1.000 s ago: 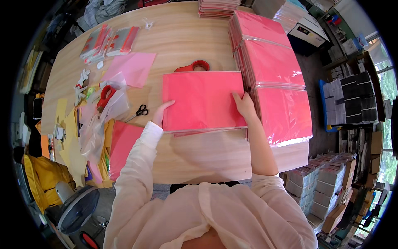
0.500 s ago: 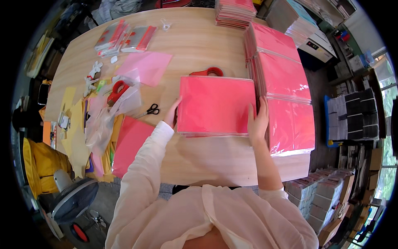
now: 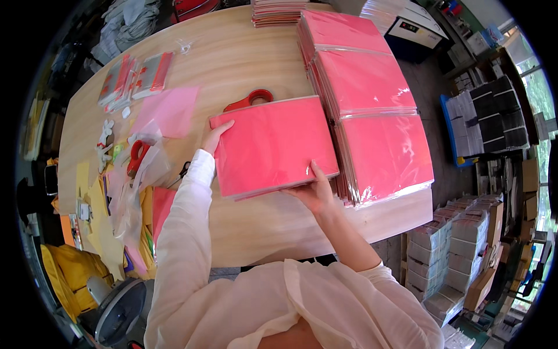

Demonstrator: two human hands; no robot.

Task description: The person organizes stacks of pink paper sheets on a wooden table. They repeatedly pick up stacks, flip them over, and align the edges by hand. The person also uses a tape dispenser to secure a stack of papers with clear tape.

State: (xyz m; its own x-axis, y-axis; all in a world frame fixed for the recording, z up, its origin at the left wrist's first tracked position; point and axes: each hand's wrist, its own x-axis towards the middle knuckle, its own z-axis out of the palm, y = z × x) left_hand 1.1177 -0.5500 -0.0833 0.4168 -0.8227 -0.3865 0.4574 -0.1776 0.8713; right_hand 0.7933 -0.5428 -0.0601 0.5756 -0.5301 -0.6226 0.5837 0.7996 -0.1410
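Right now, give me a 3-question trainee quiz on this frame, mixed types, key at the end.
1. True or false: both hands grip the stack of red sheets.
2. Multiple choice: where does the red tape dispenser lie relative to that stack? A) just beyond its far edge B) on top of it C) on the floor
3. Short answer: what lies on the wooden table directly to the right of the held stack?

Key
1. True: the left hand holds the left edge, the right hand the near right corner.
2. A
3. Overlapping piles of pink sheets in clear plastic wrap.
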